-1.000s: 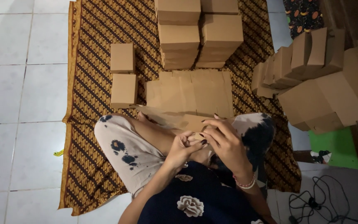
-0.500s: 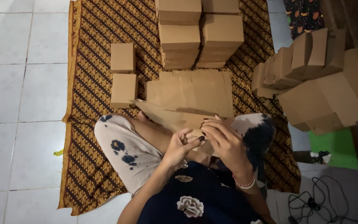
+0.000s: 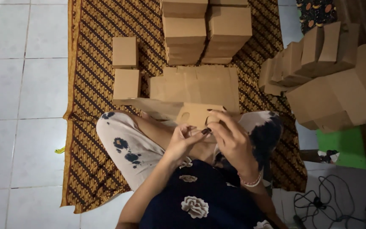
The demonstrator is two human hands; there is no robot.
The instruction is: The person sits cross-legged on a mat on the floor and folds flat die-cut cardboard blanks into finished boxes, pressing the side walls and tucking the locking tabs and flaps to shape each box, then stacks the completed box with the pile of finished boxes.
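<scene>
Cardboard everywhere around the seated person. Both hands meet over the lap on a flat cardboard box blank [image 3: 195, 115] with a round hole in it: the left hand [image 3: 183, 142] has its fingers curled in at the blank's near edge, the right hand [image 3: 231, 138] arches over its right side, fingertips closed on the top edge — a bead bracelet [image 3: 250, 182] sits at that wrist. The blank leans out over the knees toward a stack of flat blanks [image 3: 200, 85] lying on the patterned batik cloth [image 3: 90, 140]. Beyond it rise two piles of folded boxes [image 3: 206, 29]; two small folded boxes [image 3: 126, 68] sit near the cloth's left edge. More boxes [image 3: 327, 80] crowd the right side. White tile floor [image 3: 22, 106] lies open on the left — cables [image 3: 331, 203] trail at lower right.
</scene>
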